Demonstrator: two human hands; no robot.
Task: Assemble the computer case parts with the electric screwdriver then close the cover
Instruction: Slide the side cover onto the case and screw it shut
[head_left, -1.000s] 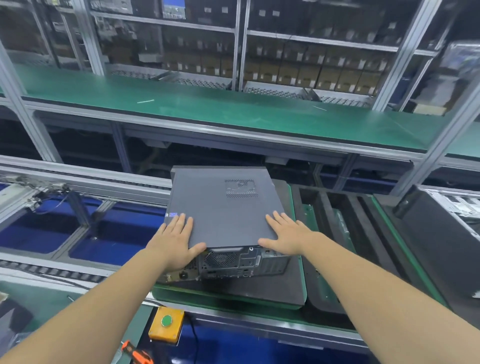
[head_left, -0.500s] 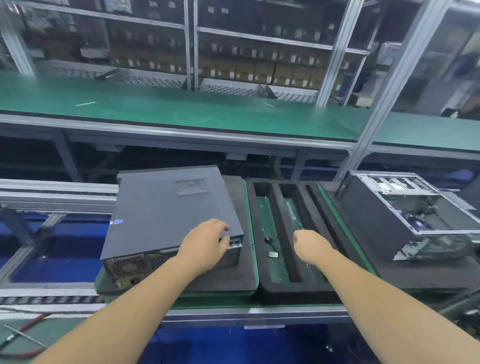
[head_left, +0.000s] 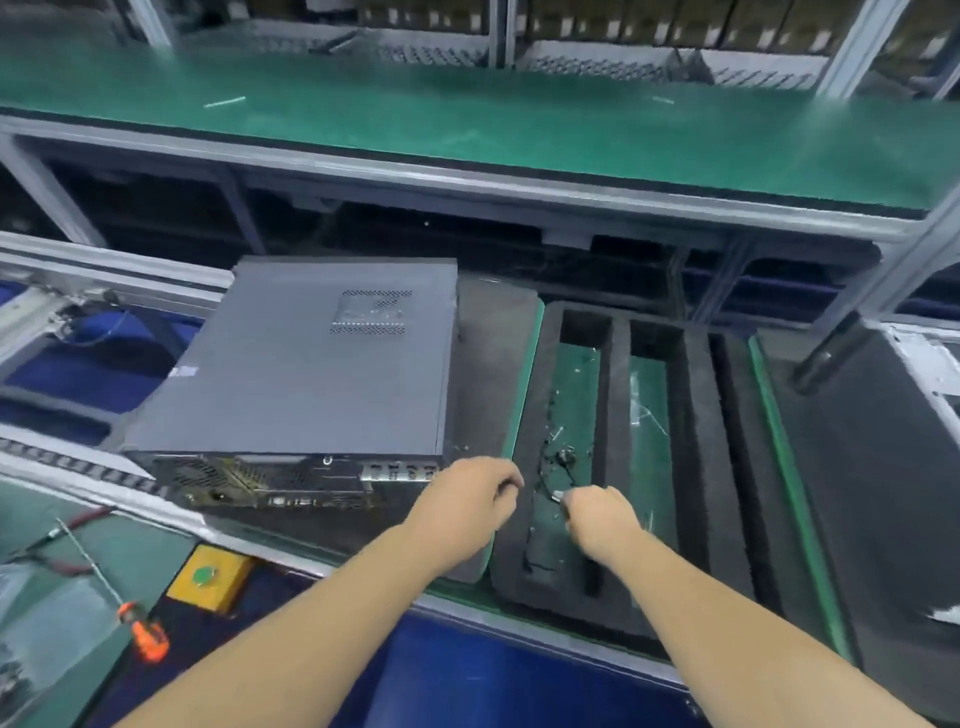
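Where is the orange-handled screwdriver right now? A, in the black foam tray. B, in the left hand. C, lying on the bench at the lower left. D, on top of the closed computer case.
C: the orange-handled screwdriver lies on the bench at the lower left, well apart from the left hand and the right hand, which are over the black foam tray beside the computer case.

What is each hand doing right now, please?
Left hand: fingers curled, holding nothing visible, just off the computer case.
Right hand: fingers curled over the foam tray; whether it pinches something cannot be told.
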